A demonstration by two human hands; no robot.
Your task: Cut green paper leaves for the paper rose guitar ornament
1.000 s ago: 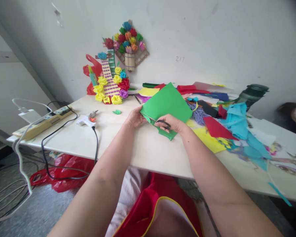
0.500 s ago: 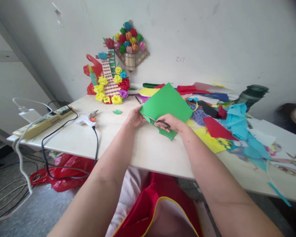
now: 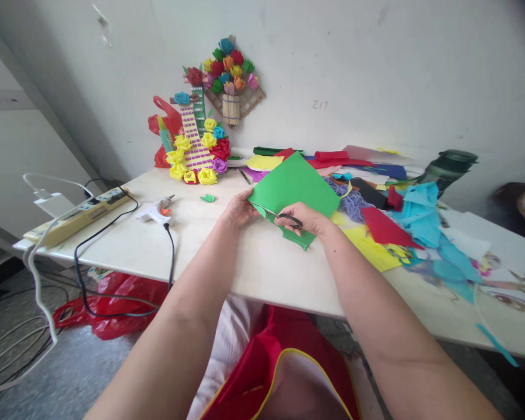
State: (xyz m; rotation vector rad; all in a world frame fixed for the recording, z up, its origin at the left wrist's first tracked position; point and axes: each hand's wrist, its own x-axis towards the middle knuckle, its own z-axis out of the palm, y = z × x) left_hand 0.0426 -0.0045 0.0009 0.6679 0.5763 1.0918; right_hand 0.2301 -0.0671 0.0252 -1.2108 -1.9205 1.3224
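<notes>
My left hand (image 3: 238,209) pinches the left corner of a green paper sheet (image 3: 295,185) held just above the pale table (image 3: 249,262). In my right hand (image 3: 306,220) are black-handled scissors (image 3: 284,217), fingers through the loops, the blades pointing left into the sheet's lower edge. A cut strip of the green sheet hangs below my right hand.
Colourful paper scraps (image 3: 420,224) cover the table's right side. A glue gun (image 3: 155,213) with a black cord and a small green scrap (image 3: 207,198) lie left of my hands. A power strip (image 3: 76,216) sits at the left edge. Paper-flower crafts (image 3: 199,149) stand against the wall.
The top of the green sheet has tipped slightly lower toward the table. Both hands stay in nearly the same place.
</notes>
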